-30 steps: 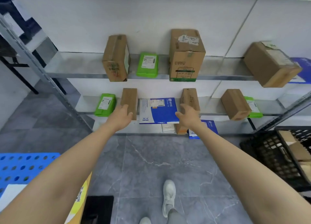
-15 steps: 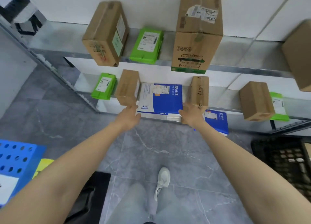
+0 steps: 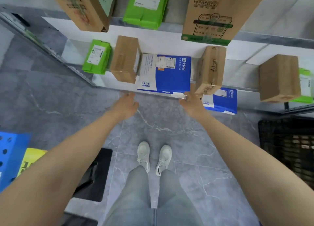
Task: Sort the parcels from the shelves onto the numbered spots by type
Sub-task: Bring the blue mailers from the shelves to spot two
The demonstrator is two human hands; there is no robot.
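Note:
A blue-and-white mailer (image 3: 167,73) lies flat on the lower shelf (image 3: 237,72) between two small brown boxes (image 3: 125,59) (image 3: 210,69). My left hand (image 3: 125,105) hovers just below the shelf's front edge near the mailer's left corner, fingers loose, holding nothing. At the mailer's front right corner is my right hand (image 3: 192,103), touching it; its fingertips are hidden, so I cannot see the grip. A green parcel (image 3: 96,55) lies at the shelf's left end, and another brown box (image 3: 278,78) at the right.
The upper shelf carries a brown box (image 3: 88,6), a green parcel (image 3: 146,6) and a tall printed carton (image 3: 214,15). A second blue mailer (image 3: 220,101) lies lower right. A black crate (image 3: 288,149) is on the right, a blue perforated crate (image 3: 8,154) on the left.
I have moved closer and bent lower towards the shelves. Both hands dropped from the small boxes to the front edge of the blue mailer.

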